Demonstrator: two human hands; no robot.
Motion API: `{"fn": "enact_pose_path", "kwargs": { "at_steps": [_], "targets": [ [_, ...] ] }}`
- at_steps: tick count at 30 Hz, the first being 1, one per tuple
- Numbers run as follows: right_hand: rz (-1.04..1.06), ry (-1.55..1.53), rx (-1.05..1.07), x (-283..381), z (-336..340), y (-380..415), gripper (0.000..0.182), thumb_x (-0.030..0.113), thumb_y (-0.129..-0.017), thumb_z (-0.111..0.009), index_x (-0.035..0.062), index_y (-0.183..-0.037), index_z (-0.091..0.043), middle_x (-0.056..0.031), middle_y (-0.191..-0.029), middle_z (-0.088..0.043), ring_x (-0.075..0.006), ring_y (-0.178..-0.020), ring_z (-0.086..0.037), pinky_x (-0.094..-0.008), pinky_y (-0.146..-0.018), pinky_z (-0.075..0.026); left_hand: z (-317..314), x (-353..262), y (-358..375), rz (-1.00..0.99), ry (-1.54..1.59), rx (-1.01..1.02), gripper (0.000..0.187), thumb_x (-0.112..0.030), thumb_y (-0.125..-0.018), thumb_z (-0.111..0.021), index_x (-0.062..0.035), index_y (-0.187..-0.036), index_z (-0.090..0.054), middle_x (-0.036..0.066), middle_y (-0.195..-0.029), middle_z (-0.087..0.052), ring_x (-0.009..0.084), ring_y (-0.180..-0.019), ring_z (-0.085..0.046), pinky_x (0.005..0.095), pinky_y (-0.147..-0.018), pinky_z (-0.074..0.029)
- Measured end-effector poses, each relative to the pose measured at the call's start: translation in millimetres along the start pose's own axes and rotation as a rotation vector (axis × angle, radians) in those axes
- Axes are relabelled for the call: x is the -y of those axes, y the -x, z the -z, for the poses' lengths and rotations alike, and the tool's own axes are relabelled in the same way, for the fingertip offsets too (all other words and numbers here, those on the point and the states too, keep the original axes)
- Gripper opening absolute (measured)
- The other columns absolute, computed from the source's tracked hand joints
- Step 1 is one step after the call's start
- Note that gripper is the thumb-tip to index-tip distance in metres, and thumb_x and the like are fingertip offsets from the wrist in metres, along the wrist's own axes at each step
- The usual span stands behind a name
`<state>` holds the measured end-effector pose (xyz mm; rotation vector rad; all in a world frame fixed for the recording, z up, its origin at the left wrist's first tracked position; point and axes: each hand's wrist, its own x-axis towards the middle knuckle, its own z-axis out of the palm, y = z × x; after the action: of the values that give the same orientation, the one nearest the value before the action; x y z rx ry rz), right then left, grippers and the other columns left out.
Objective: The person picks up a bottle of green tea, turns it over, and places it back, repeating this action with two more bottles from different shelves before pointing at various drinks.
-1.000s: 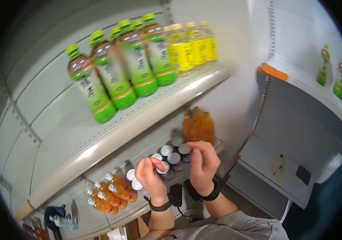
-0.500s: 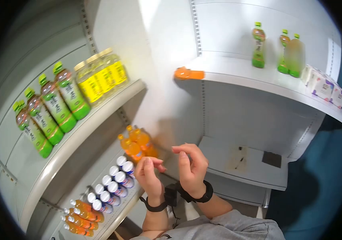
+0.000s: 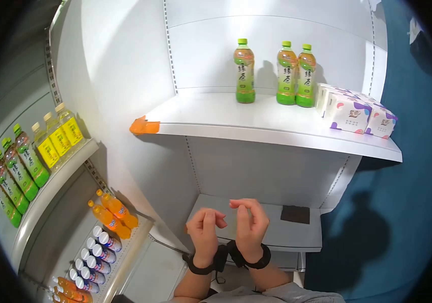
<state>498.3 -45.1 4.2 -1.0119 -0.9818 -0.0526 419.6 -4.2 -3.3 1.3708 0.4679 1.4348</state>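
My left hand (image 3: 205,232) and my right hand (image 3: 250,224) are raised side by side in front of my body, a small gap apart. The fingers of both are curled inward with the thumbs on top, and nothing shows in either. Both wrists wear black bands. Neither hand touches a shelf. Behind them lies a low white shelf (image 3: 276,241) with a dark square (image 3: 295,214) on it. Higher up, a white shelf (image 3: 216,130) holds a lone green tea bottle (image 3: 244,73), a pair of green tea bottles (image 3: 295,76) and white tissue packs (image 3: 349,113).
On the left upper shelf (image 3: 57,177) stand several green tea bottles (image 3: 20,171) and yellow-labelled bottles (image 3: 59,139). Below are orange soda bottles (image 3: 112,214) and several white-capped cans (image 3: 94,262). Orange material (image 3: 145,126) covers a shelf corner. Blue cloth (image 3: 357,242) hangs at right.
The view has turned to the right, so the shelves appear further left and the right-hand shelf looks more level. Both hands stay raised, curled and side by side.
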Motion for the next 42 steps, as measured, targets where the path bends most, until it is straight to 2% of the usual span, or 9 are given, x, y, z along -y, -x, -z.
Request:
{"fn": "enact_pose_path", "kwargs": {
  "at_steps": [3, 8, 13, 17, 23, 29, 33, 35, 42],
  "targets": [
    [-0.048, -0.035, -0.053, -4, 14, -9, 0.012, 0.002, -0.077, -0.046, -0.0024, -0.077, -0.057, -0.0116, -0.074, -0.058, -0.0209, -0.069, -0.056, -0.0288, -0.063, -0.043, -19, 2, -3, 0.005, -0.047, 0.073, 0.025, -0.015, -0.082, -0.042, 0.0013, -0.068, -0.054, 0.006, -0.060, -0.052, 0.0124, -0.054, -0.051, 0.0232, -0.052, -0.039],
    [-0.044, -0.205, -0.103, 5, 20, -47, 0.027, 0.007, -0.081, -0.044, -0.0028, -0.106, -0.048, -0.0133, -0.102, -0.054, -0.0202, -0.094, -0.053, -0.0284, -0.080, -0.039, -42, -4, -35, -0.100, 0.014, -0.012, 0.021, -0.017, -0.083, -0.042, 0.0005, -0.080, -0.053, 0.009, -0.073, -0.056, 0.0154, -0.069, -0.055, 0.0263, -0.066, -0.043],
    [-0.316, -0.472, 0.023, 2, 27, -92, 0.037, 0.015, -0.082, -0.046, 0.0000, -0.116, -0.041, -0.0123, -0.113, -0.048, -0.0195, -0.107, -0.044, -0.0303, -0.089, -0.032, -38, -20, -98, 0.159, 0.419, 0.238, 0.033, -0.025, -0.086, -0.036, -0.0013, -0.106, -0.047, 0.012, -0.104, -0.053, 0.0203, -0.101, -0.049, 0.0329, -0.086, -0.038],
    [-0.336, -0.447, 0.166, 14, 24, -192, 0.042, 0.023, -0.081, -0.047, 0.0022, -0.117, -0.042, -0.0118, -0.118, -0.045, -0.0213, -0.111, -0.039, -0.0341, -0.091, -0.028, -62, -47, -179, 0.112, 0.476, 0.510, 0.050, -0.036, -0.087, -0.036, 0.0011, -0.121, -0.037, 0.015, -0.121, -0.042, 0.0214, -0.120, -0.032, 0.0375, -0.099, -0.022],
    [-0.457, -0.163, 0.168, -26, -4, -315, 0.037, 0.026, -0.076, -0.052, 0.0018, -0.103, -0.047, -0.0141, -0.121, -0.036, -0.0270, -0.115, -0.030, -0.0479, -0.095, -0.021, -117, -32, -309, 0.353, 0.229, 0.461, 0.078, -0.044, -0.083, -0.039, 0.0087, -0.129, -0.006, 0.029, -0.135, -0.003, 0.0348, -0.128, 0.000, 0.0411, -0.103, -0.007],
    [-0.645, -0.121, 0.123, -58, -36, -346, 0.035, 0.017, -0.075, -0.049, 0.0002, -0.104, -0.042, -0.0199, -0.128, -0.026, -0.0340, -0.128, -0.002, -0.0546, -0.099, -0.001, -132, -31, -329, 0.453, 0.274, 0.540, 0.074, -0.045, -0.085, -0.028, 0.0071, -0.130, -0.002, 0.029, -0.135, 0.006, 0.0347, -0.128, 0.005, 0.0416, -0.103, -0.005],
    [-0.685, -0.062, 0.092, -69, -41, -350, 0.031, 0.016, -0.074, -0.049, 0.0007, -0.100, -0.042, -0.0173, -0.123, -0.031, -0.0330, -0.128, -0.003, -0.0546, -0.099, -0.001, -137, -20, -337, 0.482, 0.192, 0.635, 0.072, -0.046, -0.086, -0.024, 0.0058, -0.131, -0.002, 0.029, -0.135, 0.007, 0.0341, -0.128, 0.005, 0.0413, -0.103, -0.005],
    [-0.646, -0.123, 0.228, -75, -37, -349, 0.025, 0.012, -0.073, -0.048, 0.0026, -0.095, -0.042, -0.0138, -0.111, -0.038, -0.0317, -0.124, -0.018, -0.0549, -0.098, -0.008, -143, -15, -336, 0.423, 0.122, 0.573, 0.047, -0.036, -0.088, -0.017, -0.0059, -0.111, -0.045, 0.013, -0.101, -0.052, 0.0237, -0.090, -0.052, 0.0401, -0.078, -0.042],
    [-0.579, -0.082, 0.311, -56, -44, -328, 0.022, 0.011, -0.070, -0.046, 0.0055, -0.091, -0.044, -0.0084, -0.098, -0.042, -0.0223, -0.096, -0.039, -0.0492, -0.090, -0.026, -149, -23, -320, 0.475, 0.240, 0.618, 0.083, -0.059, -0.082, -0.020, 0.0051, -0.131, -0.004, 0.028, -0.134, -0.009, 0.0347, -0.127, -0.008, 0.0406, -0.102, -0.011]
  ]
}}
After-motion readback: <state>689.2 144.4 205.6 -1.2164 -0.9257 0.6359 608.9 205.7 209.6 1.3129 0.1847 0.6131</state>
